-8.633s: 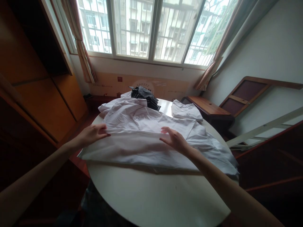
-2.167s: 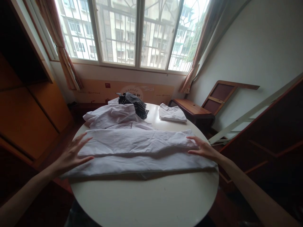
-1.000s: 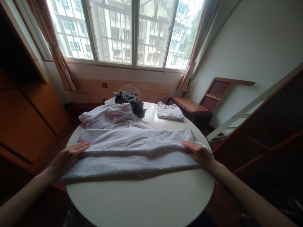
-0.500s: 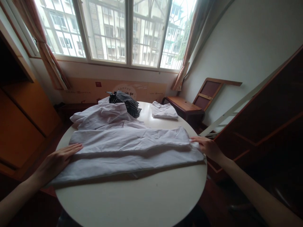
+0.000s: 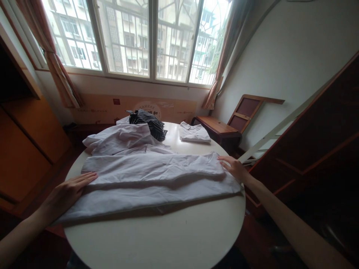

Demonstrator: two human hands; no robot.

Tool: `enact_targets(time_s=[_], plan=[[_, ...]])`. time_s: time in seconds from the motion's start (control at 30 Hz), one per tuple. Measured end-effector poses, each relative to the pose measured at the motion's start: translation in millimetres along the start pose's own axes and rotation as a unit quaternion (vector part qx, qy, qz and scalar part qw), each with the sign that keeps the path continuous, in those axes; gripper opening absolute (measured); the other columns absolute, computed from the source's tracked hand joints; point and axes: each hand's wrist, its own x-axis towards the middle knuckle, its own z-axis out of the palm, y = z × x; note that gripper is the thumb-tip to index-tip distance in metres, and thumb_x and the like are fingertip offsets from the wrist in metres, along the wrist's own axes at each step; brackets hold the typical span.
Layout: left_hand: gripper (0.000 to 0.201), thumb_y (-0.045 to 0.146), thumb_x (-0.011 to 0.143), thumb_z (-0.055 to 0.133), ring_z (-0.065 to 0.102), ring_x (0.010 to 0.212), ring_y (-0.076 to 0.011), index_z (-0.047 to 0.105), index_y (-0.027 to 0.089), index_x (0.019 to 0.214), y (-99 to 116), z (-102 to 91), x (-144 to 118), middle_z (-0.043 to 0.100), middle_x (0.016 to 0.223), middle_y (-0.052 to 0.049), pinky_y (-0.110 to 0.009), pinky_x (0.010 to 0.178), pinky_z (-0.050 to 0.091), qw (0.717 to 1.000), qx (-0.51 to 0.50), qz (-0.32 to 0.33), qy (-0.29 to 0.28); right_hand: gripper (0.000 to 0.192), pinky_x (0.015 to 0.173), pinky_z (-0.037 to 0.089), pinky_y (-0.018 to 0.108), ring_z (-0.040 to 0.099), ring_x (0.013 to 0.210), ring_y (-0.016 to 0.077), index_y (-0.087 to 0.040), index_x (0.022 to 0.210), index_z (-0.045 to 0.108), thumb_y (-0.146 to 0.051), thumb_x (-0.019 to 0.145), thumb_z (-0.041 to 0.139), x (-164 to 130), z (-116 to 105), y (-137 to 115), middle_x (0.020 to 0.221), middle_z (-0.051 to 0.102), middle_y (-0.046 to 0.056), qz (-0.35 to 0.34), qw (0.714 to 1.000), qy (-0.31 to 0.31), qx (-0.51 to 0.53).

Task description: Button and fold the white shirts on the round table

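A white shirt (image 5: 157, 190) lies lengthwise across the round white table (image 5: 157, 243), one long layer folded over another. My left hand (image 5: 70, 188) rests flat on its left end with the fingers stretched out. At the right end, my right hand (image 5: 234, 168) touches the top layer near its upper corner, its fingers extended. Behind the shirt is a crumpled heap of white cloth (image 5: 120, 136). A black striped cloth (image 5: 148, 123) sits bunched on that heap. A neatly folded white shirt (image 5: 194, 133) lies at the table's far right.
A wooden bench (image 5: 217, 125) and a framed wooden panel (image 5: 242, 112) stand beyond the table at the right. A dark wooden panel (image 5: 316, 149) slants along the right side. Orange cabinets (image 5: 25, 149) are at the left, and a barred window (image 5: 126, 37) is ahead.
My right hand has moved a little up and to the left, from the shirt's right edge onto its top layer. My left hand stays in nearly the same place.
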Motion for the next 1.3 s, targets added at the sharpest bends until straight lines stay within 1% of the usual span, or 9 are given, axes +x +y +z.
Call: enact_targets(time_s=[0.1,0.3,0.4,0.63,0.77,0.87,1.07,1.2,1.3], plan=[[0.044,0.029,0.074,0.039,0.053,0.112,-0.0214,0.061,0.024,0.112,0,-0.7,0,0.055,0.123,0.000,-0.036,0.099,0.038,1.000,0.007,0.005,0.007,0.028,0.097,0.036,0.038,0.053,0.109,0.0230,-0.019,0.096,0.066,-0.027,0.079,0.045,40,-2,7,0.113,0.061,0.008,0.017,1.000,-0.009,0.000],[0.047,0.029,0.075,0.034,0.053,0.111,-0.0190,0.060,0.026,0.113,-1,-0.3,-1,0.055,0.123,0.002,-0.034,0.096,0.042,0.997,0.061,0.031,0.028,0.029,0.084,0.043,0.033,0.056,0.096,0.0269,-0.017,0.082,0.068,-0.040,0.065,0.062,91,8,23,0.098,0.064,0.009,0.032,0.971,-0.238,0.005],[0.047,0.029,0.075,0.033,0.054,0.110,-0.0181,0.060,0.029,0.113,-1,0.7,-2,0.055,0.122,0.005,-0.032,0.095,0.043,0.996,0.069,0.037,0.048,0.030,0.076,0.044,0.030,0.057,0.084,0.0233,-0.016,0.074,0.066,-0.044,0.061,0.064,100,13,29,0.084,0.065,0.006,0.068,0.959,-0.273,0.019],[0.047,0.031,0.071,0.035,0.055,0.109,-0.0186,0.059,0.040,0.111,7,-1.9,-4,0.055,0.120,0.011,-0.032,0.096,0.042,0.995,0.039,0.009,0.089,0.030,0.058,0.039,0.025,0.048,0.060,0.0135,-0.015,0.062,0.059,-0.045,0.062,0.062,108,23,43,0.058,0.054,0.000,0.140,0.953,-0.246,0.106],[0.051,0.030,0.069,0.033,0.051,0.113,-0.0193,0.058,0.042,0.111,14,-4.3,-6,0.052,0.123,0.012,-0.034,0.098,0.040,0.994,0.029,-0.026,0.106,0.025,0.056,0.038,0.024,0.048,0.059,0.0123,-0.014,0.063,0.060,-0.039,0.063,0.063,106,37,51,0.059,0.055,0.000,0.155,0.964,-0.179,0.119],[0.050,0.032,0.066,0.034,0.052,0.112,-0.0193,0.062,0.042,0.105,15,-3.9,-5,0.055,0.119,0.013,-0.033,0.097,0.040,0.996,0.012,-0.054,0.075,0.021,0.058,0.039,0.024,0.051,0.062,0.0131,-0.014,0.071,0.063,-0.034,0.066,0.061,103,46,53,0.064,0.059,0.002,0.158,0.971,-0.129,0.124],[0.041,0.041,0.071,0.035,0.057,0.105,-0.0211,0.066,0.039,0.097,4,-13.1,11,0.062,0.113,0.009,-0.033,0.087,0.045,0.982,-0.012,-0.185,-0.028,0.016,0.062,0.041,0.024,0.057,0.068,0.0156,-0.015,0.072,0.066,-0.029,0.066,0.061,100,46,45,0.068,0.063,0.002,0.158,0.982,-0.095,0.042],[0.045,0.044,0.080,0.032,0.058,0.098,-0.0243,0.058,0.025,0.112,-5,-22.0,38,0.061,0.115,-0.005,-0.033,0.079,0.044,0.957,0.004,-0.291,0.017,0.017,0.064,0.043,0.026,0.060,0.073,0.0184,-0.017,0.073,0.064,-0.033,0.069,0.060,100,40,36,0.078,0.066,0.006,0.170,0.984,-0.035,-0.049],[0.046,0.047,0.081,0.036,0.059,0.093,-0.0248,0.056,0.018,0.109,-9,-22.1,61,0.063,0.107,-0.010,-0.031,0.075,0.044,0.946,-0.021,-0.324,0.016,0.032,0.063,0.044,0.032,0.061,0.074,0.0245,-0.016,0.074,0.064,-0.047,0.069,0.058,99,36,31,0.079,0.066,0.012,0.255,0.956,-0.002,-0.143]])
